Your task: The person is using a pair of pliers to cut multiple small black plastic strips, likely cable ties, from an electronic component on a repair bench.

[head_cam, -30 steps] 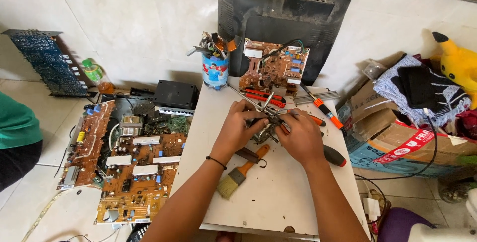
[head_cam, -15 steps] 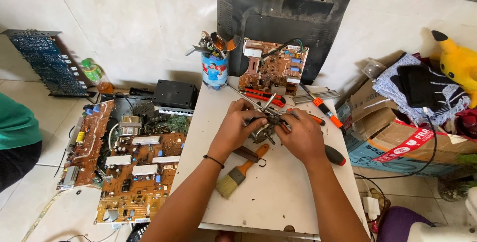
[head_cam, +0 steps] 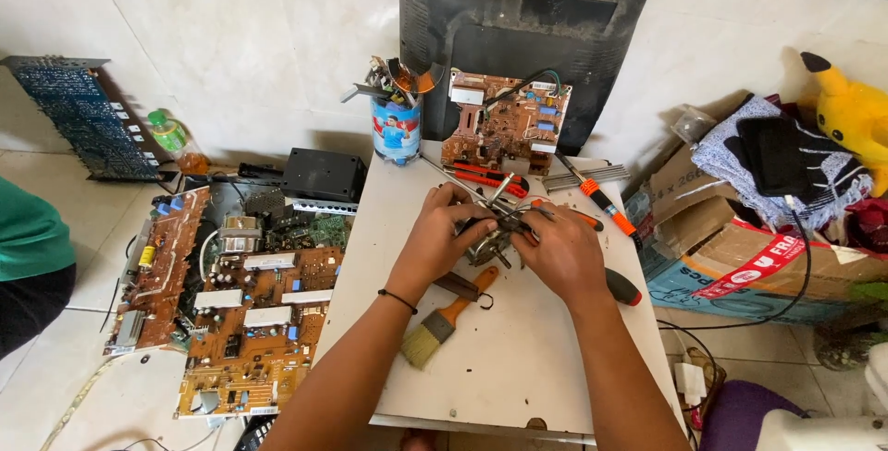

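My left hand (head_cam: 440, 236) and my right hand (head_cam: 561, 249) both grip a small metal part with wires (head_cam: 495, 234) over the middle of a white board (head_cam: 499, 358) that serves as a worktop. The part sits between my fingers and is mostly hidden by them. Just below my left hand lies a paintbrush with an orange handle (head_cam: 446, 319). A screwdriver with a red and black handle (head_cam: 622, 286) lies beside my right wrist.
A brown circuit board (head_cam: 506, 123) leans on a black monitor shell (head_cam: 524, 35) at the back, beside a can of tools (head_cam: 395, 121). Orange-handled tools (head_cam: 603, 206) lie right. Circuit boards (head_cam: 231, 303) cover the floor left. Cardboard boxes (head_cam: 740, 247), cloths and a yellow plush toy (head_cam: 851, 118) stand right.
Both hands have stayed on the metal part and shifted it slightly between the fingers. Nothing else has moved.
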